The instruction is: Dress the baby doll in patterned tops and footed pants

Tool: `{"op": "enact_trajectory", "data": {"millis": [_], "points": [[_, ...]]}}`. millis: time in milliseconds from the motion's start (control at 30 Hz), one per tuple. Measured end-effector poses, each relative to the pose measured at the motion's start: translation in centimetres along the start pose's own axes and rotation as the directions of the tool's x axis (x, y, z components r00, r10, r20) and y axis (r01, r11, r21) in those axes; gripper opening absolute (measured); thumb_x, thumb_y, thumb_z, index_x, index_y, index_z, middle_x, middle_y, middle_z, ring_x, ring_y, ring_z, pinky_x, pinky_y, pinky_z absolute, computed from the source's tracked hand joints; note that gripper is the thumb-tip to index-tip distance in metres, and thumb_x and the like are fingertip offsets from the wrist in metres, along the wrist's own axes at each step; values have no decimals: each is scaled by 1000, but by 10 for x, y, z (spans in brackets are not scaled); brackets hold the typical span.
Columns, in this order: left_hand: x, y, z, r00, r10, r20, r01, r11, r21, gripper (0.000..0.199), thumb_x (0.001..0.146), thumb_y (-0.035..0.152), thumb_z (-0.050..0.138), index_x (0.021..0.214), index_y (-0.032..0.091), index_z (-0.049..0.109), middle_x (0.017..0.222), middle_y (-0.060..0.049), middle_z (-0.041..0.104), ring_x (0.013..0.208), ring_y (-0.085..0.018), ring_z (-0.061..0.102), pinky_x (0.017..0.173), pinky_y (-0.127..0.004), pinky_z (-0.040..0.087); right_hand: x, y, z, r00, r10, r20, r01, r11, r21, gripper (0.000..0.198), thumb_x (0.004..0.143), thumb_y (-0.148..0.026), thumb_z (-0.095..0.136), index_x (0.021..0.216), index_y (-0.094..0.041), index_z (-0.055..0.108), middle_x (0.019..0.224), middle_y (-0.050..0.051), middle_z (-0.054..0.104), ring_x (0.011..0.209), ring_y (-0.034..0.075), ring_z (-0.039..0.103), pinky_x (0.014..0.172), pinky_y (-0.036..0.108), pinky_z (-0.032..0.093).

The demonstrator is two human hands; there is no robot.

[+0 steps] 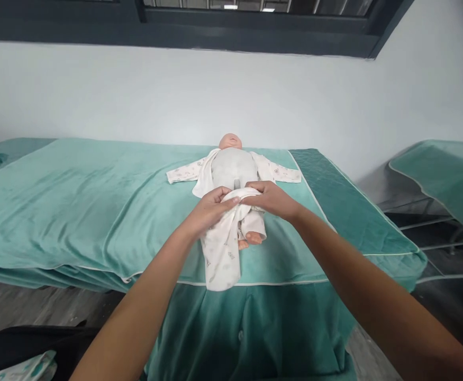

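A baby doll [234, 165] lies on its back on the green-covered bed, head toward the wall and feet toward me. An open white printed jacket [189, 172] is under and around it, both sleeves spread out. White baby pants [224, 259] are at its legs; one leg of the pants hangs flat toward the bed's edge, while the doll's feet show at the other leg's cuff. My left hand [214, 210] pinches the waistband on the left side. On the right, my right hand [271, 198] grips the same waistband. The fingertips are partly hidden in the cloth.
The bed [76, 201] has a teal velvet cover with white piping and stands against a white wall [136, 95]. Another green-covered bed [445, 180] on a metal frame is at the right. A black item [25, 344] with a printed packet [28, 369] lies at the lower left.
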State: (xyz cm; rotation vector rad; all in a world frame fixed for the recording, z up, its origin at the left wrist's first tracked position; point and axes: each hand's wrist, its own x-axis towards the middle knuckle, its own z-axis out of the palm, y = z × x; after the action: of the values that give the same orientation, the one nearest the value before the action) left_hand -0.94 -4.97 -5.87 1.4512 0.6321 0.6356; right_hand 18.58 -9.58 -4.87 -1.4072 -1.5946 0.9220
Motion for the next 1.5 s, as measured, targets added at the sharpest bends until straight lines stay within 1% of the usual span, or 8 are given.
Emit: {"op": "enact_trajectory", "data": {"millis": [133, 233, 467, 700, 833, 1167, 1367, 1500], "points": [[-5, -8, -5, 997, -27, 77, 19, 995, 96, 39, 75, 45, 74, 101, 17, 65, 92, -3, 67, 79, -17, 60, 68, -26, 44, 2, 6, 2, 997, 59, -51, -39, 944, 329, 32, 70, -43, 77, 73, -18, 57, 67, -4, 53, 61, 11, 48, 55, 23, 35], [2, -16, -5, 997, 19, -77, -19, 1000, 9, 31, 78, 41, 69, 97, 17, 65, 85, -1, 65, 75, -15, 58, 67, -25, 43, 3, 7, 6, 998, 67, 10, -65, 902, 426, 34, 68, -43, 81, 81, -18, 62, 73, -2, 61, 64, 13, 54, 59, 24, 41], [22, -21, 2, 968, 51, -246, -114, 961, -252, 27, 69, 25, 72, 93, 16, 65, 79, 2, 65, 70, -12, 58, 66, -23, 45, 8, 5, 4, 955, 127, 268, -187, 959, 211, 37, 67, -37, 84, 96, -16, 74, 89, 3, 74, 78, 20, 66, 69, 29, 49], [18, -29, 0, 993, -60, -97, 26, 949, -314, 48, 71, 45, 78, 108, 15, 68, 93, -7, 73, 77, -17, 65, 71, -28, 49, 13, 7, 13, 993, 110, 45, -118, 874, 471, 35, 70, -36, 80, 96, -16, 71, 88, 4, 72, 80, 18, 65, 71, 28, 50], [12, -27, -4, 996, -81, 42, 89, 969, -229, 53, 66, 40, 84, 110, 15, 69, 97, -9, 73, 77, -19, 66, 68, -28, 49, 14, 11, 16, 996, 84, -32, -61, 896, 440, 30, 72, -38, 78, 91, -17, 69, 81, 1, 69, 71, 15, 60, 62, 25, 46], [23, -36, 2, 974, -42, -223, -39, 937, -348, 42, 66, 34, 78, 102, 17, 63, 81, 0, 68, 66, -14, 61, 63, -25, 48, 9, 8, 15, 956, 143, 257, -186, 971, 153, 33, 68, -38, 82, 92, -16, 75, 91, 4, 74, 84, 22, 66, 72, 31, 51], [20, -33, 2, 979, -50, -200, -8, 960, -280, 45, 68, 38, 79, 105, 17, 66, 84, -2, 71, 70, -15, 62, 66, -25, 47, 9, 14, 23, 992, 114, 54, -126, 896, 426, 35, 69, -35, 77, 99, -18, 71, 92, 4, 72, 81, 20, 65, 72, 31, 51], [11, -24, 1, 996, -65, -54, 56, 987, -148, 49, 68, 40, 81, 110, 17, 70, 93, -7, 74, 79, -18, 65, 71, -28, 48, 7, 12, 24, 988, 118, -101, -72, 924, 376, 19, 68, -31, 73, 72, -22, 56, 65, -4, 55, 60, 13, 49, 55, 26, 38]]}}
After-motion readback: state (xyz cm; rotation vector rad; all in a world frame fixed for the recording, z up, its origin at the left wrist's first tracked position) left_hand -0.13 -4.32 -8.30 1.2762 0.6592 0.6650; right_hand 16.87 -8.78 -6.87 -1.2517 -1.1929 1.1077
